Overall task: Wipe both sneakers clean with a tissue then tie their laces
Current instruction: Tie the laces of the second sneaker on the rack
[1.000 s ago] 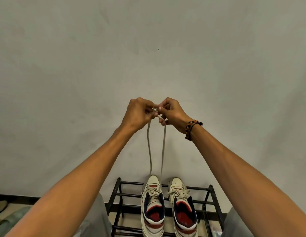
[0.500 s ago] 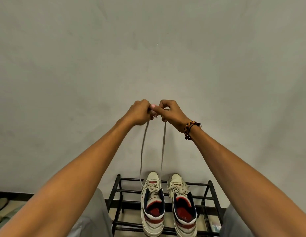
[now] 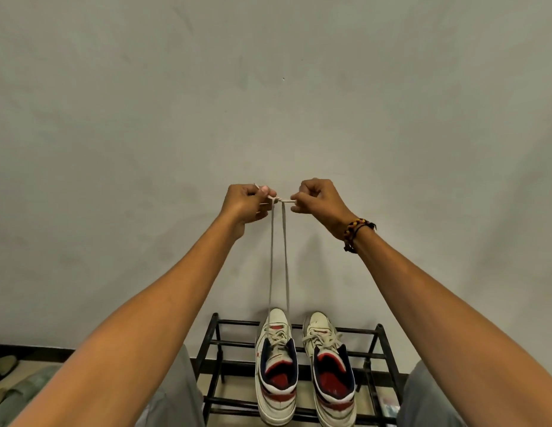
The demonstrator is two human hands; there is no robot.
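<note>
Above the left sneaker (image 3: pixel 276 365), both hands (image 3: pixel 279 201) pinch its knotted laces (image 3: pixel 278 257).

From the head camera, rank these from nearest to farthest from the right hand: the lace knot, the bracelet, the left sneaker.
1. Lace knot, just left of the right hand.
2. Bracelet, on that hand's own wrist.
3. Left sneaker, far below on the rack.

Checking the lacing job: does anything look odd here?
Yes: the knot sits high up between both hands, far above the left sneaker, leaving long lace strands instead of a tie at the shoe.
</note>
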